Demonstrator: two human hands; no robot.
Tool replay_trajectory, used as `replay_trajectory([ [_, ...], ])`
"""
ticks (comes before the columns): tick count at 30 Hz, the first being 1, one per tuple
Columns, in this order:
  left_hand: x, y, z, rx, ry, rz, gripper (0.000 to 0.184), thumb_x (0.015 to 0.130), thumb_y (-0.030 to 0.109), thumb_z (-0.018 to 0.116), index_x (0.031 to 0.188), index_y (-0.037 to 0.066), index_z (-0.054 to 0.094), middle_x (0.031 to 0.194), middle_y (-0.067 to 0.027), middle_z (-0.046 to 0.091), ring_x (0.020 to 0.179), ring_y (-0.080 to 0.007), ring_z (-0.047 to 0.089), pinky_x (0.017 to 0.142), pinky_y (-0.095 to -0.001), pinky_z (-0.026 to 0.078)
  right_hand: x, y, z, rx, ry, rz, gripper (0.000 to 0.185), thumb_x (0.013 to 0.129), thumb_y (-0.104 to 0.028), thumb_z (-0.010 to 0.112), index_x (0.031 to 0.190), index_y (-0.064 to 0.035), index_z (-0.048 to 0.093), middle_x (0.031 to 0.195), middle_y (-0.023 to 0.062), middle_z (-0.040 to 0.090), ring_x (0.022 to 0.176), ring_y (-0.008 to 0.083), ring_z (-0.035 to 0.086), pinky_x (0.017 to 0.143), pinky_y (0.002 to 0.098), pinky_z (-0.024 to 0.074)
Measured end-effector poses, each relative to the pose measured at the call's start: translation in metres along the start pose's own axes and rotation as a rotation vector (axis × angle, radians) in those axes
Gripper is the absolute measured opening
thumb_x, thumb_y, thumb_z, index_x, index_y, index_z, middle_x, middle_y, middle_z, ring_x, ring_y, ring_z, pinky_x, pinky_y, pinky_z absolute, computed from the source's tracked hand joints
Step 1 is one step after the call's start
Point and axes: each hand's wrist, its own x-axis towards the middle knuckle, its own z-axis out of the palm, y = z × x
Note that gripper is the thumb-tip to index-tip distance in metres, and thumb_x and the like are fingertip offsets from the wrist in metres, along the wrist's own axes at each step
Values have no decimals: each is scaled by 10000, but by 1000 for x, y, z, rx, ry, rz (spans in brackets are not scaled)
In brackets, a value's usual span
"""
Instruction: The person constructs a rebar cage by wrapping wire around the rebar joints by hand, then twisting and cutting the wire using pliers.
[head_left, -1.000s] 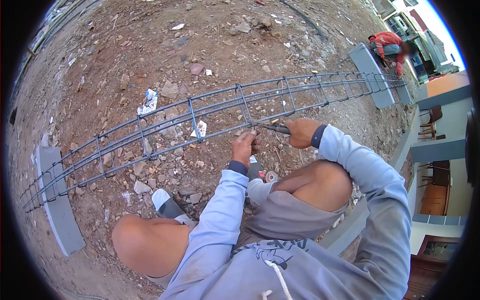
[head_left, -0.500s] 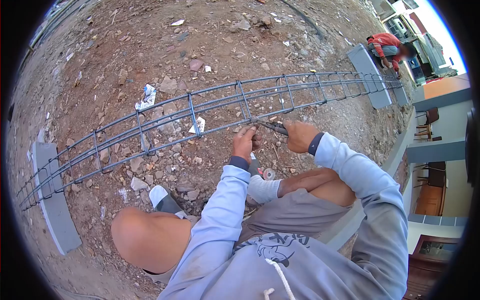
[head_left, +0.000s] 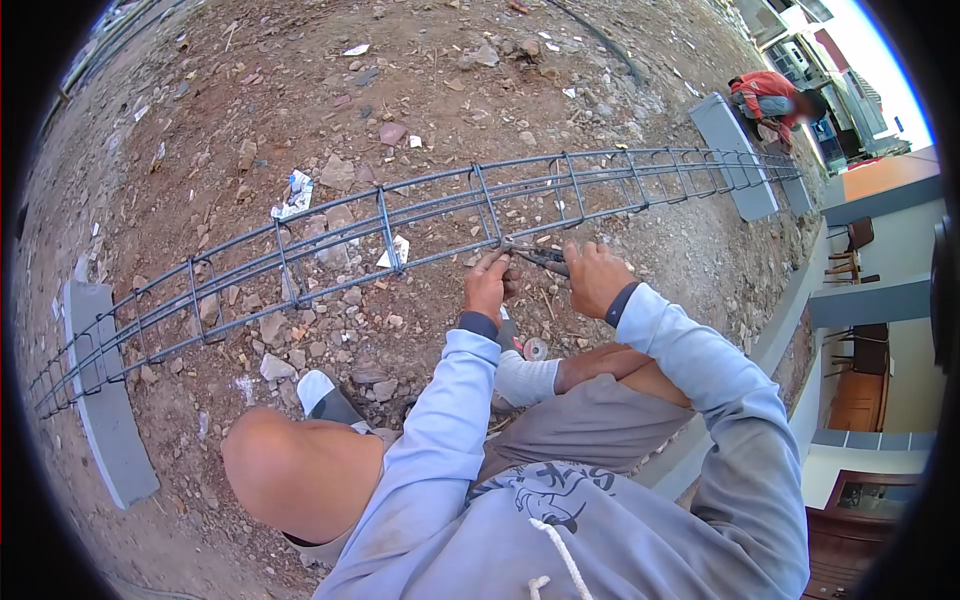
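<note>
Dark metal pliers [head_left: 543,261] sit in the closed fingers of the right hand [head_left: 597,280], and from my remote seat I see their nose reaching a joint on the near lower bar of the steel rebar cage [head_left: 388,230]. The left hand [head_left: 487,287] is just beside that nose, its fingers curled and their tips up at the same bar; I cannot tell whether they pinch anything.

From there I follow the cage both ways, a long lattice of bars and square ties raised over stony ground [head_left: 450,110], one end resting on a grey slab [head_left: 115,440] at left, the other on a second slab [head_left: 718,125] at upper right. Below the hands I make out a small round disc [head_left: 536,349] near a white sock [head_left: 527,378]. One paper scrap [head_left: 403,247] lies beneath the cage, another [head_left: 296,195] just past it. Farthest out, a person in a red jacket [head_left: 768,92] crouches by the far end.
</note>
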Motion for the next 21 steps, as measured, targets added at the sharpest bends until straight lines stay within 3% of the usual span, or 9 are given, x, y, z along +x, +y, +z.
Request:
replay_trajectory([
  [2, 0, 1, -1, -7, -12, -5, 310, 868, 246, 594, 1113, 58, 579, 703, -33, 598, 515, -95, 525, 461, -243, 439, 1, -1, -11, 16, -72, -12, 395, 795, -190, 529, 1109, 46, 480, 922, 242, 609, 866, 368, 619, 739, 455, 506],
  [7, -3, -8, -4, -85, -153, -108, 330, 879, 375, 570, 1054, 96, 584, 757, -17, 609, 588, -95, 549, 535, -271, 472, 15, 12, -5, 546, -372, 23, 351, 837, -313, 551, 963, 14, 542, 733, 144, 638, 686, 237, 641, 617, 403, 491],
  [9, -2, -17, -2, -192, -224, -119, 375, 881, 421, 557, 1075, 100, 571, 837, -30, 616, 699, -114, 571, 620, -300, 484, 17, 15, 11, 893, -570, 144, 434, 867, -425, 545, 933, 3, 572, 732, 113, 645, 648, 199, 637, 537, 347, 463],
  [10, 0, -23, 0, -245, -258, -125, 397, 882, 444, 551, 1085, 102, 564, 877, -37, 620, 755, -124, 583, 662, -314, 490, 18, 17, 17, 1028, -660, 183, 438, 872, -425, 549, 949, 6, 562, 736, 115, 640, 638, 210, 635, 544, 346, 474],
  [11, 3, -28, 1, -310, -346, -147, 422, 898, 433, 533, 1137, 85, 534, 1009, -82, 612, 948, -183, 576, 810, -371, 481, 18, 21, 22, 1163, -750, 223, 443, 878, -425, 553, 966, 9, 552, 740, 118, 636, 627, 220, 634, 551, 345, 485],
  [13, -6, -28, 21, -437, -451, -127, 405, 911, 398, 519, 1149, 70, 524, 1052, -108, 603, 998, -230, 569, 869, -399, 466, 18, 24, 30, 1399, -880, 295, 460, 886, -438, 551, 990, 10, 542, 745, 133, 633, 597, 244, 632, 582, 348, 515],
  [16, -16, -22, 45, -583, -474, -183, 362, 919, 325, 521, 1147, 44, 516, 1064, -137, 600, 1041, -283, 560, 926, -434, 450, 18, 27, 30, 1436, -890, 297, 508, 855, -478, 584, 1017, 2, 541, 765, 142, 641, 618, 244, 645, 616, 346, 528],
  [19, -3, -30, 47, -652, -439, -175, 273, 906, 285, 548, 1040, 47, 538, 922, -122, 622, 964, -273, 589, 878, -438, 483, 23, 25, 33, 1084, -769, 227, 628, 770, -541, 652, 1063, 1, 532, 751, 145, 640, 657, 289, 654, 664, 378, 534],
  [21, 2, -32, 46, -638, -380, -181, 221, 903, 266, 553, 971, 56, 538, 851, -107, 620, 899, -267, 604, 849, -439, 500, -2, 10, 14, 592, -334, 156, 764, 701, -579, 680, 1158, 7, 506, 841, 151, 645, 750, 299, 655, 714, 386, 529],
])
